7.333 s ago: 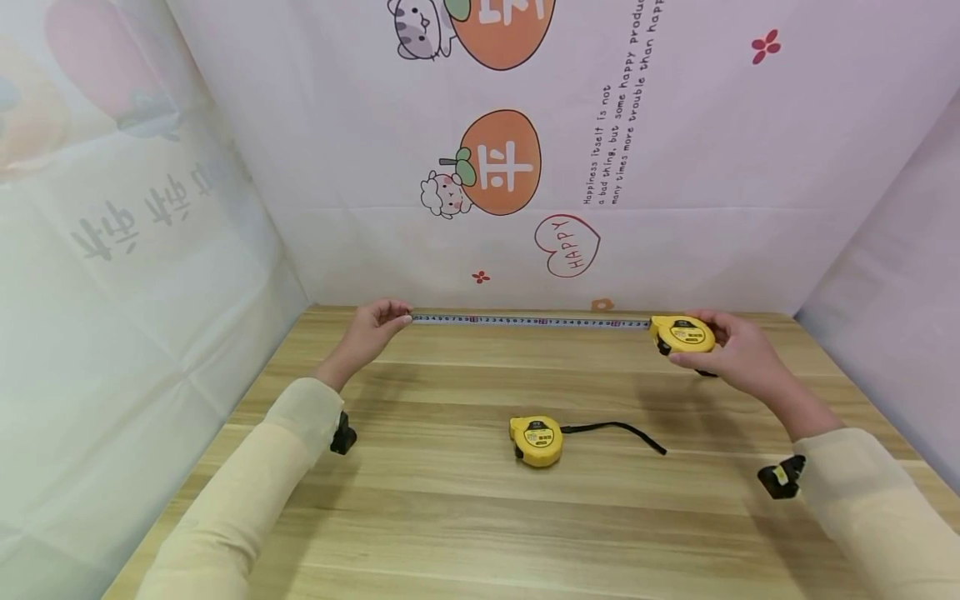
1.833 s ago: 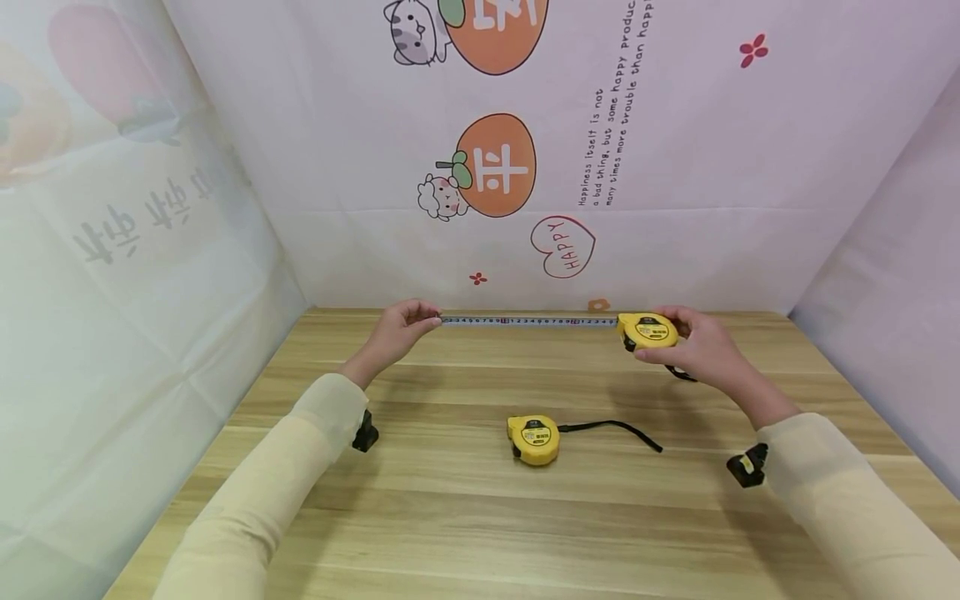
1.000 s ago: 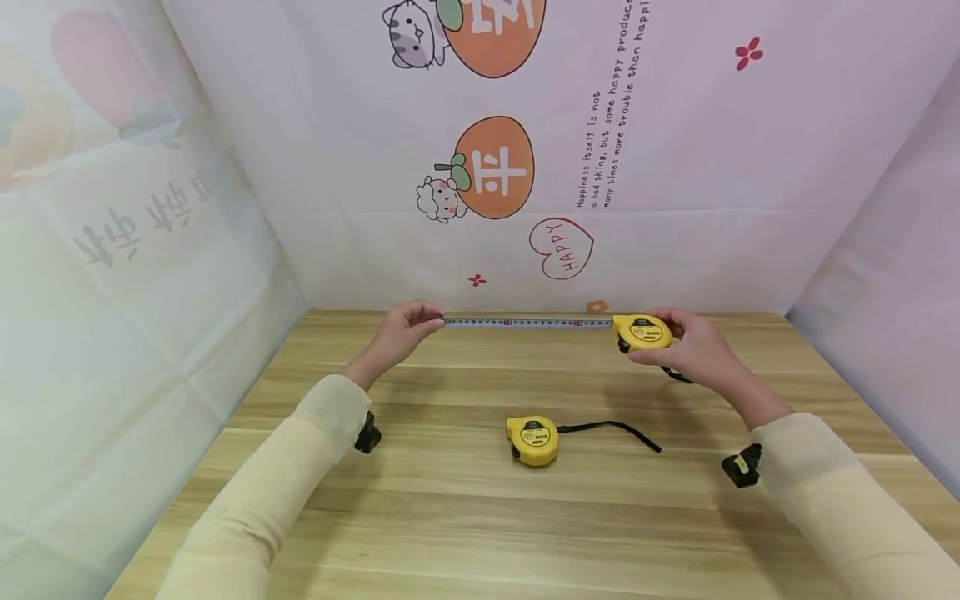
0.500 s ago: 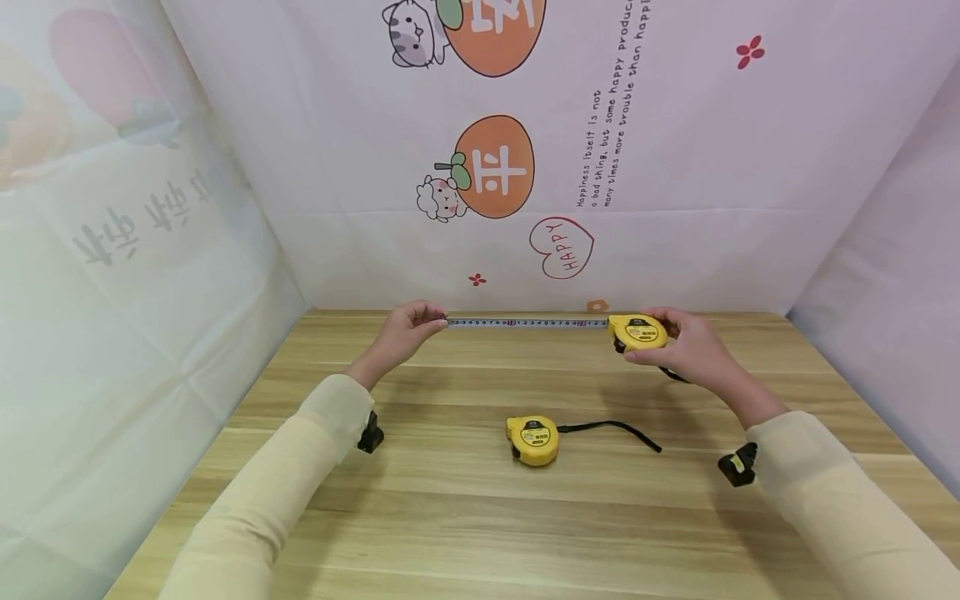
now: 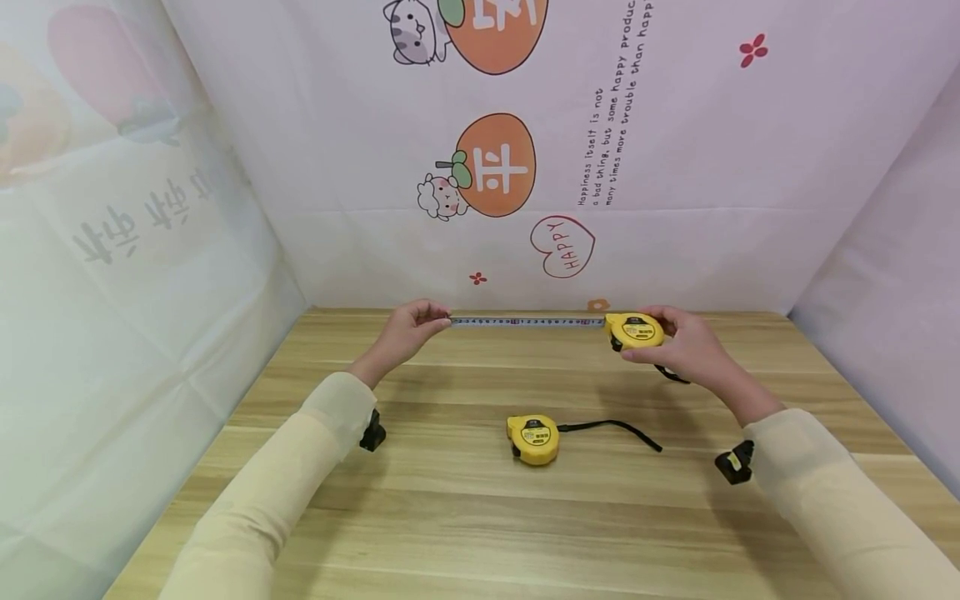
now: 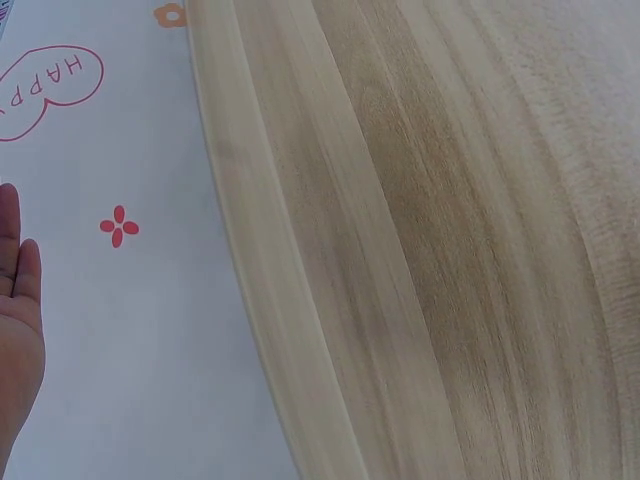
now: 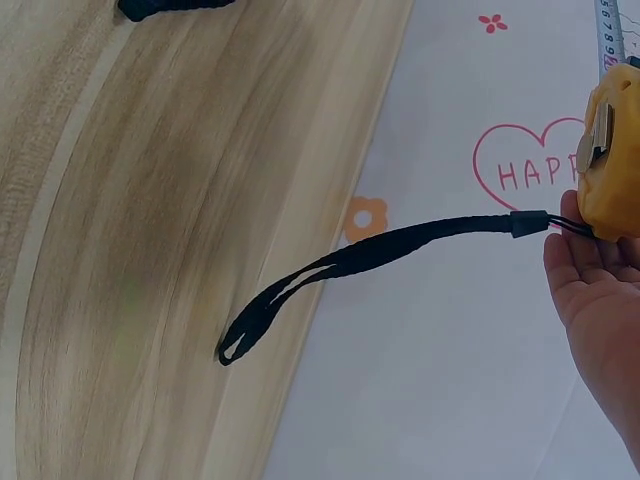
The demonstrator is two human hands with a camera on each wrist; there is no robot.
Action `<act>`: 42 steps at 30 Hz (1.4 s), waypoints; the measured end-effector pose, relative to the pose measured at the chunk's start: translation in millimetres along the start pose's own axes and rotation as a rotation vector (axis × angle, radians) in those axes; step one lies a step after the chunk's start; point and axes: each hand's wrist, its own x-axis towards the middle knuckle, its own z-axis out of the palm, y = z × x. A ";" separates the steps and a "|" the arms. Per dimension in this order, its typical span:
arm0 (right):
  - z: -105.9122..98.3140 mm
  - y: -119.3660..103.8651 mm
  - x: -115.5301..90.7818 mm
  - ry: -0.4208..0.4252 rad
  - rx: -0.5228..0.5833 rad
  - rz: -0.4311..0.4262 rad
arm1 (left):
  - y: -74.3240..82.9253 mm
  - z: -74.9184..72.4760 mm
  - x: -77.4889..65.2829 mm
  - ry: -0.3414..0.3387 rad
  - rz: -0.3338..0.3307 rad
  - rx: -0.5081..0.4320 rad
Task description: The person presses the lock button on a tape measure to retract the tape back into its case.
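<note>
My right hand [image 5: 697, 348] grips the yellow case of a tape measure [image 5: 637, 332] at the back right of the table. From it a blade [image 5: 528, 322] runs straight left, and the fingertips of my left hand [image 5: 405, 333] pinch its end. In the right wrist view the case [image 7: 615, 160] sits in my fingers, and its black strap [image 7: 400, 243] hangs loose in a loop. The left wrist view catches only the edge of my left hand [image 6: 15, 330]; the pinched end is out of frame. A second yellow tape measure [image 5: 534, 442] lies on the table nearer me.
The wood-grain table [image 5: 480, 533] ends at a white printed cloth [image 5: 360, 250] behind the hands, with more cloth at both sides. The second tape measure's black strap [image 5: 615, 423] stretches right. A small black camera hangs at each wrist.
Both hands have come closer together, the left moving right and the right moving left. The stretch of blade between them has shortened into the case. The second tape measure has stayed put.
</note>
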 end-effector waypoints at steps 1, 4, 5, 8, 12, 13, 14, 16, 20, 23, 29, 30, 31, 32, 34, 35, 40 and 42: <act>0.1 -0.7 -0.1 -0.001 0.000 0.000 | 0.0 0.1 0.1 0.000 0.001 0.002; 0.3 -2.4 -0.1 -0.003 -0.001 -0.001 | 1.0 0.3 0.7 0.001 0.000 0.000; 0.5 -2.8 0.0 -0.004 -0.001 -0.002 | 1.4 0.4 1.0 0.002 0.001 -0.001; 0.7 -4.0 0.2 -0.004 0.002 -0.004 | 1.6 1.0 2.1 0.003 0.004 -0.002; 1.6 -5.1 1.1 -0.003 0.008 -0.011 | 6.2 2.0 1.1 0.006 0.002 0.001; 1.9 -5.3 1.4 -0.002 0.010 -0.012 | 6.3 2.0 1.2 0.007 0.003 0.001; 2.1 -5.4 1.7 -0.001 0.010 -0.014 | 6.5 2.1 1.2 0.007 0.002 0.002; 2.7 -5.6 2.4 -0.001 0.015 -0.015 | 7.1 2.3 1.2 0.009 0.002 0.004; 4.2 -5.3 3.3 0.000 0.017 -0.022 | 3.7 2.8 2.5 0.009 0.010 0.003; 5.3 -4.7 3.7 0.004 0.020 -0.030 | 4.9 3.9 1.8 0.007 0.020 -0.004; 7.0 -5.1 4.3 0.004 0.029 -0.042 | 6.8 5.7 0.9 0.008 0.026 -0.015; 7.2 -5.4 4.4 0.004 0.029 -0.043 | 6.6 5.8 1.0 0.010 0.025 -0.016; 7.4 -5.4 4.6 0.004 0.029 -0.045 | 6.6 5.8 1.0 0.010 0.025 -0.015; 7.6 -5.5 4.6 0.002 0.031 -0.045 | 6.5 5.9 1.1 0.010 0.025 -0.016; 8.0 -5.3 4.8 0.000 0.032 -0.044 | 6.0 5.9 1.4 0.010 0.028 -0.015; 8.1 -5.1 4.8 -0.001 0.033 -0.042 | 5.8 6.1 1.5 0.010 0.028 -0.018; 9.3 -4.0 5.8 -0.003 0.038 -0.039 | 5.1 7.0 1.7 0.011 0.028 -0.019; 9.7 -3.9 6.2 -0.002 0.037 -0.042 | 5.2 7.7 1.7 0.011 0.026 -0.021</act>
